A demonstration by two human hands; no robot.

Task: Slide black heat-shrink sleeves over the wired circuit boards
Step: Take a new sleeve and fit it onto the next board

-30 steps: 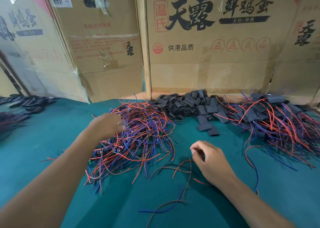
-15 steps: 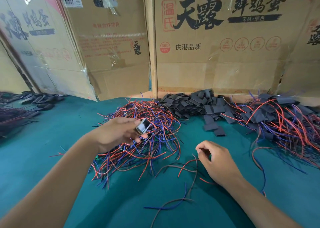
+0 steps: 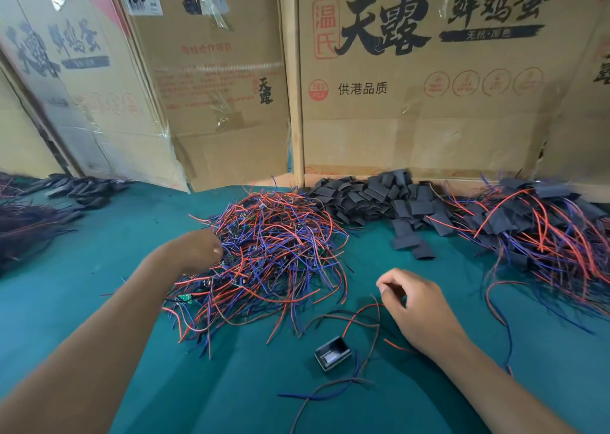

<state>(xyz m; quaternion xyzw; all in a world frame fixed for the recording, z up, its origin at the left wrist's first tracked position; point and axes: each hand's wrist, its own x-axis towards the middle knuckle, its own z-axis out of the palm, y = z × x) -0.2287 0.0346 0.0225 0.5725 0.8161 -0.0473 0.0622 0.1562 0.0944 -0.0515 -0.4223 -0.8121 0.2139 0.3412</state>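
Left hand (image 3: 198, 252) fingers buried in pile of wired circuit boards (image 3: 267, 252), grasp cannot be told, right hand (image 3: 412, 304) loosely curled, holding nothing, black heat-shrink sleeves (image 3: 379, 195) heaped by cardboard wall (image 3: 429, 119)

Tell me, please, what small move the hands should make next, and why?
Probably the left hand should draw one board out of the wire pile it reaches into: the right hand holds nothing, and the sleeves lie untouched behind.
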